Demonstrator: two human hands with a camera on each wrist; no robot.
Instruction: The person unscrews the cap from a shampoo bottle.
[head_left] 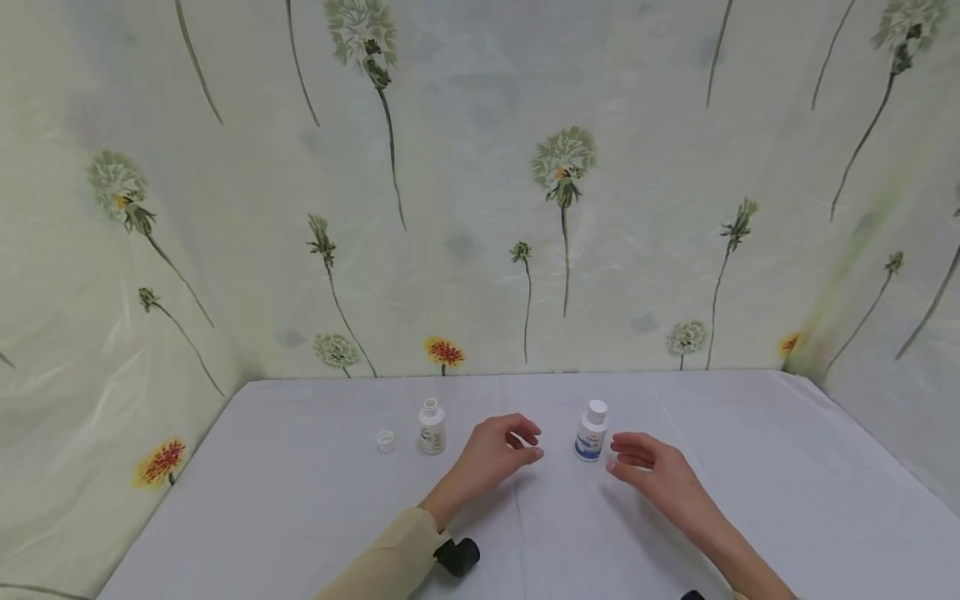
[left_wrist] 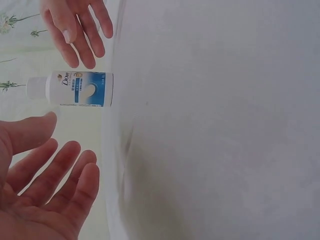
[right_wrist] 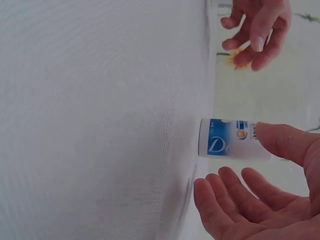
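Note:
A small white Dove bottle (head_left: pixel 591 432) with a blue lower label stands upright, its white cap on. Just right of it is my right hand (head_left: pixel 660 479), thumb and fingers loosely bent and apart, holding nothing. My left hand (head_left: pixel 493 450) hovers over the table to the left of this bottle, fingers relaxed and nothing in them. Beyond the left hand stands a second white bottle (head_left: pixel 432 429), uncapped, its neck showing. A loose white cap (head_left: pixel 386 442) lies beside that one. In the left wrist view the Dove bottle (left_wrist: pixel 80 89) sits between both hands.
A white cloth covers the table (head_left: pixel 300 517). Behind it and along both sides hangs a pale curtain (head_left: pixel 465 183) printed with dandelions and orange flowers. A black wrist device (head_left: pixel 459 556) sits at the left sleeve (head_left: pixel 393 554).

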